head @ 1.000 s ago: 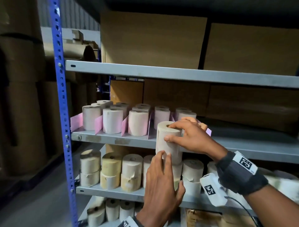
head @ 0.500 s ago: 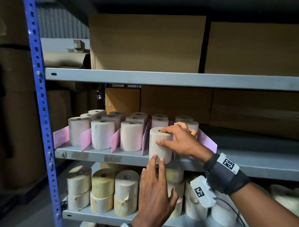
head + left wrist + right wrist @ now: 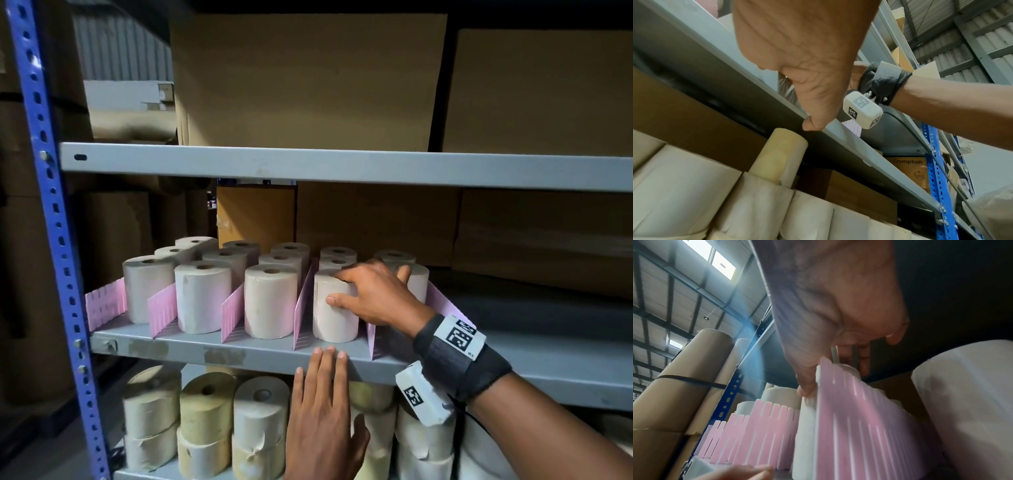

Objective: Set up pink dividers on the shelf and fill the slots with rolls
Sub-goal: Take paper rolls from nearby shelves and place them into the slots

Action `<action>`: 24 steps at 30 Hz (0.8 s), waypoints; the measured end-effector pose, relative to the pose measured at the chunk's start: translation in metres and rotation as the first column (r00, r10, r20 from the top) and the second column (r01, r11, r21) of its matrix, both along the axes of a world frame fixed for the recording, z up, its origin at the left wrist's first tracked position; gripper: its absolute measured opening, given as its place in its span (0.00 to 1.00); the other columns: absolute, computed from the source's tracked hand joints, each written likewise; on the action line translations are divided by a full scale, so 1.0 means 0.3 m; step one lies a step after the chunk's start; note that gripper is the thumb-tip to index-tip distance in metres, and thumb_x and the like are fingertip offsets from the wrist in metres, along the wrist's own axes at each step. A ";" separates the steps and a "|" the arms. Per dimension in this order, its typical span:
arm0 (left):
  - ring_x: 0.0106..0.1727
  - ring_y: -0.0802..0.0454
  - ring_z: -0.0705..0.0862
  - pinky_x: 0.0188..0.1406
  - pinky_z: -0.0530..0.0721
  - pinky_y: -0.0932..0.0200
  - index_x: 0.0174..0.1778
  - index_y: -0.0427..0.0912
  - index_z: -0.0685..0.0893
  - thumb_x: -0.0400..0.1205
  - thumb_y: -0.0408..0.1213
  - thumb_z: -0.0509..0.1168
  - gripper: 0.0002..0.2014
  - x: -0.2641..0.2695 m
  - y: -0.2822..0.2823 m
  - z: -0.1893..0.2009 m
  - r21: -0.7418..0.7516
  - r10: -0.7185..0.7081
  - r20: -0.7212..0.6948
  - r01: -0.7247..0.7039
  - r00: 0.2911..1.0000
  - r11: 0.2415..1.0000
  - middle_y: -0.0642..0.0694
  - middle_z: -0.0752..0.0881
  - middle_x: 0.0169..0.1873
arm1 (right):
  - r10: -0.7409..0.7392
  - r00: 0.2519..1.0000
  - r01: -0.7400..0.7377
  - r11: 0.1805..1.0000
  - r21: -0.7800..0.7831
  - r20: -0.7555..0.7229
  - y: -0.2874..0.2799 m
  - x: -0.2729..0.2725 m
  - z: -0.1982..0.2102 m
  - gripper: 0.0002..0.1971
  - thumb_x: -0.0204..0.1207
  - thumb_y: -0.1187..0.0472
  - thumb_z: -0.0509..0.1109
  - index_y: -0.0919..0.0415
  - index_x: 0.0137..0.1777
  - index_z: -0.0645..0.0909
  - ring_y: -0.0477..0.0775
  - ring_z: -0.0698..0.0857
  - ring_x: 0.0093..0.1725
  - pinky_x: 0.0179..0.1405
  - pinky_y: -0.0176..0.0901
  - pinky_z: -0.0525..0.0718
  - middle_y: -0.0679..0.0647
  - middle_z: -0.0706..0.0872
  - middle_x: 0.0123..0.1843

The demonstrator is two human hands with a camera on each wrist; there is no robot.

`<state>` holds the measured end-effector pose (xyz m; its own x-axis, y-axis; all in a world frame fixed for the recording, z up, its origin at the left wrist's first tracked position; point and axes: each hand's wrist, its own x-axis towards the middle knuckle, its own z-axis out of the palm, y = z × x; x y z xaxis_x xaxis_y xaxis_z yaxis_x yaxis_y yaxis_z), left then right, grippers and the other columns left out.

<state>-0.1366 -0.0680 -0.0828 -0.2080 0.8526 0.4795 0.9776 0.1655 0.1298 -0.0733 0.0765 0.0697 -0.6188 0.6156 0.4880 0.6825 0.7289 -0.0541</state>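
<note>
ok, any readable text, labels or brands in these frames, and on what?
"Crompton": printed on the brown carton behind the shelf in the left wrist view.
Wrist strap tags: black-and-white square code patterns, no readable words; small print at one corner too small to read.
Rolls, pink dividers, other boxes: no text visible.

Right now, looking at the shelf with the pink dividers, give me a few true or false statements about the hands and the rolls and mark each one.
1. The right hand grips the front roll in the fourth slot from the left. True.
2. That roll lies on its side. False: it stands upright on the shelf.
3. The left hand holds a roll. False: its straight fingers touch the shelf's front edge and hold nothing.
4. Pink dividers stand between the rows of rolls. True.
5. The lower shelf holds only cardboard boxes. False: stacked rolls fill it.
</note>
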 end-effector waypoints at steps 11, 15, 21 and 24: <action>0.79 0.37 0.78 0.69 0.84 0.36 0.79 0.35 0.79 0.58 0.56 0.78 0.52 -0.017 -0.054 0.019 -0.049 -0.050 -0.048 0.047 0.998 0.998 0.37 0.79 0.78 | -0.047 0.996 0.054 0.995 -0.081 0.082 -0.028 -0.005 0.018 0.24 0.78 0.34 0.64 0.44 0.69 0.79 0.61 0.74 0.74 0.67 0.76 0.58 0.53 0.84 0.68; 0.91 0.46 0.39 0.91 0.48 0.45 0.92 0.44 0.44 0.81 0.58 0.62 0.49 -0.054 -0.085 0.061 -0.122 -0.132 -0.032 0.127 0.991 0.984 0.46 0.41 0.91 | -0.038 0.988 0.061 0.985 -0.159 0.147 -0.072 0.014 0.043 0.25 0.81 0.38 0.62 0.44 0.76 0.72 0.62 0.65 0.81 0.73 0.84 0.47 0.53 0.78 0.77; 0.91 0.53 0.42 0.89 0.50 0.58 0.91 0.51 0.40 0.86 0.61 0.55 0.43 -0.106 -0.242 0.020 0.010 -0.149 0.099 0.149 0.984 0.989 0.53 0.40 0.91 | 0.054 0.998 -0.055 0.993 -0.102 -0.014 -0.256 0.162 -0.017 0.31 0.76 0.33 0.64 0.41 0.79 0.69 0.51 0.65 0.81 0.71 0.60 0.67 0.42 0.75 0.78; 0.91 0.54 0.49 0.86 0.55 0.61 0.91 0.53 0.45 0.86 0.61 0.55 0.41 -0.093 -0.324 -0.013 0.074 -0.154 0.128 0.145 0.980 0.987 0.54 0.46 0.91 | 0.082 0.990 -0.095 0.989 -0.110 -0.117 -0.372 0.288 -0.085 0.30 0.75 0.32 0.65 0.39 0.76 0.72 0.46 0.70 0.77 0.70 0.53 0.71 0.39 0.77 0.75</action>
<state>-0.1646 -0.1652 -0.0868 -0.1458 0.8472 0.5108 0.9641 0.0060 0.2653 0.0131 -0.0352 0.0442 -0.6187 0.6170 0.4864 0.6005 0.7706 -0.2136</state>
